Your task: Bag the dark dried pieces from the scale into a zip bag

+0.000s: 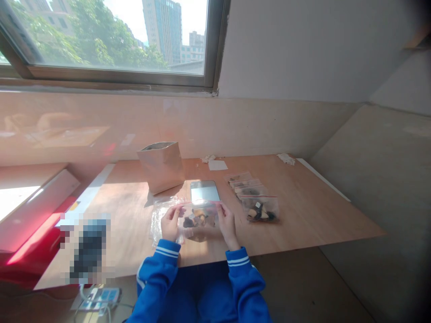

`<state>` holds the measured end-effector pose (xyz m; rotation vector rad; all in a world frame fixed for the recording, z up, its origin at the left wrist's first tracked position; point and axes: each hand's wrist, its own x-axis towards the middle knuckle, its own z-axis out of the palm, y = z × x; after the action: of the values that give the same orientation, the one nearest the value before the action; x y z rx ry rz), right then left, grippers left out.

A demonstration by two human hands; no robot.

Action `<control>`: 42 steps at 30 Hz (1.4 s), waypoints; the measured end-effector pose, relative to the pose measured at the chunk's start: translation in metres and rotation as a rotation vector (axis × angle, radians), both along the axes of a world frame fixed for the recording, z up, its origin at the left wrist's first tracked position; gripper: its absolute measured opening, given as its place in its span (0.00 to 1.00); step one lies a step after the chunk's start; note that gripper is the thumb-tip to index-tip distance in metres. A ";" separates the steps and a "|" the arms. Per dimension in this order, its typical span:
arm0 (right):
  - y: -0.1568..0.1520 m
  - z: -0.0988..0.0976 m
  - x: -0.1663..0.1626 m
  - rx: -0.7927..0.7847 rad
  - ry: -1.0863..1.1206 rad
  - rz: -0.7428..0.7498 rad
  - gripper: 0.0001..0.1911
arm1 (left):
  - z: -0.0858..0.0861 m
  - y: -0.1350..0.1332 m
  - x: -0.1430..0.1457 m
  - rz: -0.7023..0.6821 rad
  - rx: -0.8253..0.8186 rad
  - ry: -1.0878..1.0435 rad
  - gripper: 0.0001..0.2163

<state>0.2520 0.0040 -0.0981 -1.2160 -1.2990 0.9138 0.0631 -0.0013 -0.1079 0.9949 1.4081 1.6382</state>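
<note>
Head cam: L hand (171,223) + R hand (227,223), grip narrow, pinch clear bag (211,220) nearside of flat panel (204,190); tilting it unsealed could spill pcs (199,217).

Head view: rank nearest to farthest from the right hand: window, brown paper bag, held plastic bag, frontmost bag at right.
1. Held plastic bag: gripped by right hand
2. Frontmost bag: to the right
3. Brown paper bag: back left
4. Window: beyond, upper left

The sleeves (244,278) are bright blue with white stripes near the ends. The paper bag (164,170) is brown, and the table (310,206) is light brown. The middle see-through bag (210,220) shows black and tan bits (201,218).
</note>
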 end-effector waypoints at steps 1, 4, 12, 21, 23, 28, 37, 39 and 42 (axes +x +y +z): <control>0.001 -0.007 -0.001 0.007 -0.012 -0.032 0.23 | -0.007 0.001 0.000 0.000 -0.010 -0.014 0.18; 0.000 -0.028 -0.004 0.006 -0.054 -0.135 0.22 | -0.022 0.005 0.001 0.014 -0.056 -0.066 0.19; -0.002 -0.050 -0.008 0.054 -0.116 -0.255 0.22 | -0.027 0.008 0.002 0.047 -0.126 -0.134 0.22; 0.001 -0.056 -0.006 0.152 -0.165 -0.330 0.21 | -0.024 0.006 0.003 0.061 -0.107 -0.149 0.21; 0.001 -0.057 -0.005 0.158 -0.157 -0.362 0.19 | -0.025 0.005 0.004 0.063 -0.092 -0.142 0.21; 0.002 -0.056 -0.004 0.159 -0.124 -0.407 0.16 | -0.032 0.004 0.004 0.050 -0.092 -0.058 0.19; 0.002 -0.057 -0.004 0.148 -0.102 -0.430 0.16 | -0.047 0.007 0.003 0.084 -0.061 0.043 0.18; 0.002 -0.057 -0.003 0.132 -0.086 -0.423 0.16 | -0.046 0.007 0.003 0.080 -0.070 0.036 0.17; 0.002 -0.056 -0.002 0.097 -0.032 -0.410 0.17 | -0.041 0.005 0.005 0.035 -0.077 0.027 0.17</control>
<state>0.2504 0.0062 -0.1538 -1.3586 -1.0504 0.5322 0.0676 0.0037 -0.1488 0.9560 1.5029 1.5890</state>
